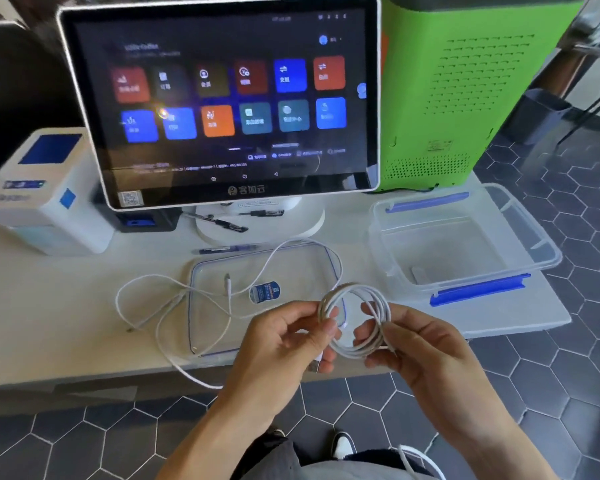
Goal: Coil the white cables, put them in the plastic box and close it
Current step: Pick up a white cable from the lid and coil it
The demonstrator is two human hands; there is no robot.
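A coiled white cable [368,299] hangs between both hands above the table's front edge. My left hand [284,344] pinches its left side, and my right hand [416,344] grips its right side. A second white cable [160,299] lies loose on the table, partly across the clear lid [257,271] with blue trim and a blue label. The open clear plastic box [465,244] with blue clasps stands at the right, holding a small flat object. A stretch of white cable [420,459] shows near my lap.
A touchscreen terminal [222,98] stands behind the lid, with pens [222,223] at its base. A white printer [45,192] sits at the left and a green machine [465,91] at the back right. The box overhangs the table's right edge.
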